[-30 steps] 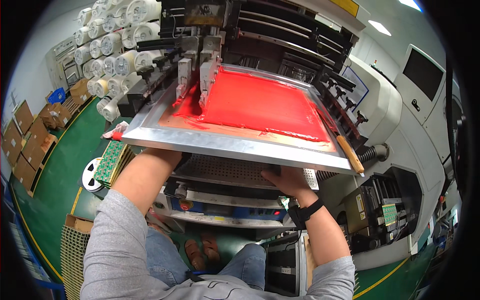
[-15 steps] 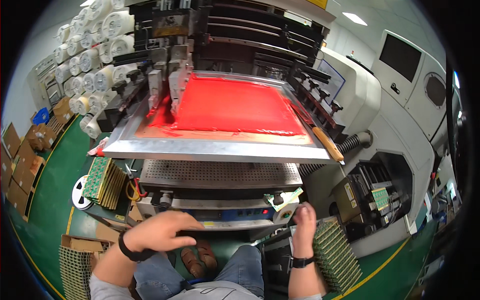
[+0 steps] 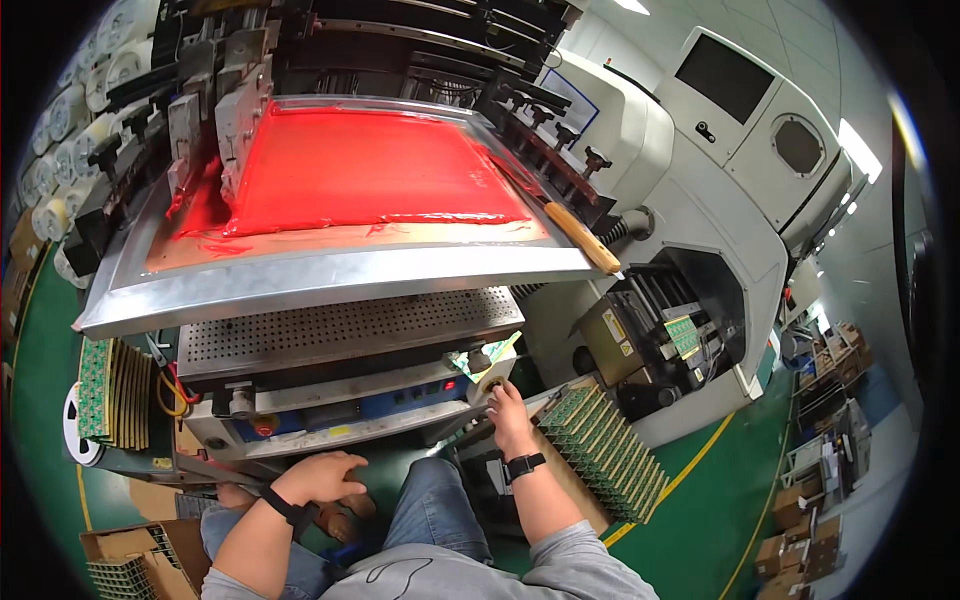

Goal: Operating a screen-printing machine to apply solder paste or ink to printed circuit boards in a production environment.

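My right hand (image 3: 512, 414) reaches the right end of the printing machine's front panel. Its fingers are curled together, with the fingertips at a round button (image 3: 492, 386) that they partly cover. Just above lies a small green-and-white circuit board piece (image 3: 486, 358) on the corner of the machine. My left hand (image 3: 325, 477) hangs over my lap, holding nothing, its fingers stretched and a little apart. Above the perforated metal bed (image 3: 350, 328) sits a metal-framed printing screen (image 3: 350, 276), spread with thick red ink (image 3: 370, 170). A wooden-handled spatula (image 3: 582, 238) rests on the frame's right side.
Racked green circuit boards (image 3: 605, 440) stand to my right, and upright boards (image 3: 115, 395) at the left. A red button (image 3: 263, 430) is on the panel's left part. A cardboard box (image 3: 140, 550) sits low left. A large white machine (image 3: 745, 200) stands right.
My right hand has moved onto the round button, its fingers curling. The left hand stays free, lower below the panel. The whole view has swung to the right.
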Demonstrator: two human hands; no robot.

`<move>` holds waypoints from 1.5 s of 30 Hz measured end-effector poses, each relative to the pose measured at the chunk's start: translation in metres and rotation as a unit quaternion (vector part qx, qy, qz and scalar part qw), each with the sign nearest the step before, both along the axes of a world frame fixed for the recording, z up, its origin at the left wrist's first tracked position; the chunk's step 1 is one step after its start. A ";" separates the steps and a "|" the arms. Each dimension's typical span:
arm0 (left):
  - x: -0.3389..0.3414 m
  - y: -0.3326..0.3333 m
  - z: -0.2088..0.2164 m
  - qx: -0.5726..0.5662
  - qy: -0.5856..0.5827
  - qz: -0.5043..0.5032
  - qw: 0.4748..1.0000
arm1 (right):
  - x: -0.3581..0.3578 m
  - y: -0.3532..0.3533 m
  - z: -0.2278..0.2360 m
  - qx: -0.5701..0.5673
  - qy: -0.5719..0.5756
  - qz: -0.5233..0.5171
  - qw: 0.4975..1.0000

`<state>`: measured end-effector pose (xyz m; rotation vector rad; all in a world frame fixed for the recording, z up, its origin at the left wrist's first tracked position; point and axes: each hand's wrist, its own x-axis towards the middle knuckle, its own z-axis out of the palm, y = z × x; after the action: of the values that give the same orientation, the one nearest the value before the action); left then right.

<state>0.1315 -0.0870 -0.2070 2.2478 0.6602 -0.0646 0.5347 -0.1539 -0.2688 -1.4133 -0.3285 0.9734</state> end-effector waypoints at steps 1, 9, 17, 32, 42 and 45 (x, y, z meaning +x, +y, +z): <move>0.001 0.000 -0.004 -0.005 -0.004 -0.002 1.000 | 0.002 -0.002 0.001 -0.005 -0.004 -0.002 1.000; 0.002 -0.003 0.044 0.067 0.008 -0.006 0.998 | -0.029 0.013 0.072 0.050 0.170 0.014 0.984; 0.004 -0.009 0.126 0.054 0.054 -0.004 0.997 | -0.034 0.022 0.135 0.068 0.254 -0.004 0.965; 0.007 -0.008 0.134 0.052 0.058 0.006 0.997 | -0.038 0.031 0.158 0.083 0.181 -0.012 0.980; 0.018 -0.004 0.133 0.064 0.078 -0.002 0.995 | -0.014 0.014 0.169 0.108 0.072 -0.020 0.991; 0.020 -0.003 0.126 0.070 0.084 -0.009 0.994 | 0.002 -0.005 0.181 0.129 0.027 -0.054 0.990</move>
<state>0.1515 -0.0898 -0.0811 2.4018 0.7539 -0.2255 0.5363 -0.1588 -0.0874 -1.1552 -0.3225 0.8452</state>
